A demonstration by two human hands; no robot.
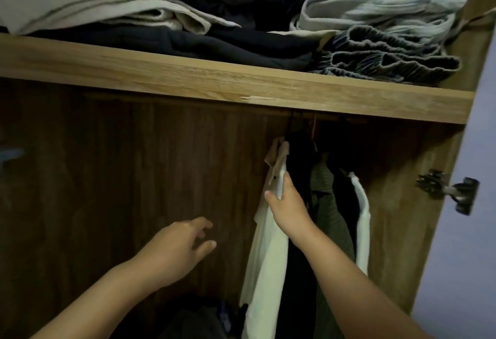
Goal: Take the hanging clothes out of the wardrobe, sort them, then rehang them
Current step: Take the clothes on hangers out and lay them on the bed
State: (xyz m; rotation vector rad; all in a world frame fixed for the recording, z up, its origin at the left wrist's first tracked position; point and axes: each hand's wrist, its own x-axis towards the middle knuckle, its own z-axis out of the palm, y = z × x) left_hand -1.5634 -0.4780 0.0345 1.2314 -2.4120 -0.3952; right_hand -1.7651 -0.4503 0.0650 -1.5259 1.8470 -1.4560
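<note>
Several garments hang close together under the wooden shelf [241, 86] at the right of the wardrobe. The leftmost is a white shirt [264, 258] with a beige collar. A black garment [299, 156], an olive green one [328, 204] and a dark one with a white edge [362, 212] hang beside it. My right hand [288, 204] grips the white shirt's front edge below the collar, thumb on the left, fingers behind the fabric. My left hand [178, 244] hovers to the left with relaxed spread fingers, holding nothing. The rail and hanger hooks are mostly hidden in shadow.
Folded clothes lie on the shelf above: beige and dark pieces [112, 11] at left, light blue and grey ones [383, 30] at right. A metal door hinge [447, 189] sticks out on the right wall. Dark clothing [193, 320] lies at the wardrobe bottom.
</note>
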